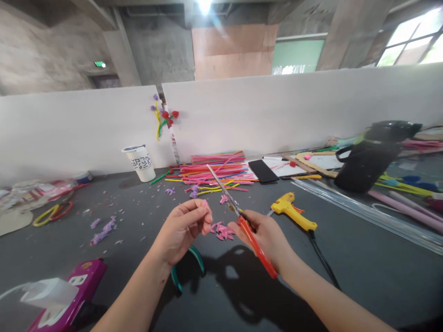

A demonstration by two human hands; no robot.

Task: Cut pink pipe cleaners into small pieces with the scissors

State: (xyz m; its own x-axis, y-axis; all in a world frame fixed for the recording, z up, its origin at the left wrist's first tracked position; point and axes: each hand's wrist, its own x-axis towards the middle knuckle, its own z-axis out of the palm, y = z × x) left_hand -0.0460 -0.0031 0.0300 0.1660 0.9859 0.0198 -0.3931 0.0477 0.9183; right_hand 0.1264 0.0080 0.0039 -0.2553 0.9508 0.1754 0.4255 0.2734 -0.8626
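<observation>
My left hand (pixel 187 226) pinches a small pink fuzzy piece (pixel 205 204) between thumb and fingertips. In my right hand (pixel 265 233) is a pair of scissors (pixel 249 235) with red handles, its blades pointing up and to the left. The blades are apart from the pink piece. Beneath and between the hands lies a small pile of cut pink pieces (pixel 223 230). Teal-handled pliers (pixel 197 259) rest on the table, partly hidden by my left wrist.
Behind the hands lie many pipe cleaners (pixel 214 170), with a black phone (pixel 263 170) beside them. A paper cup (pixel 141 163) stands left. On the right are a yellow glue gun (pixel 293 212) and a black jug (pixel 370 157). A purple power strip (pixel 78 286) sits front left.
</observation>
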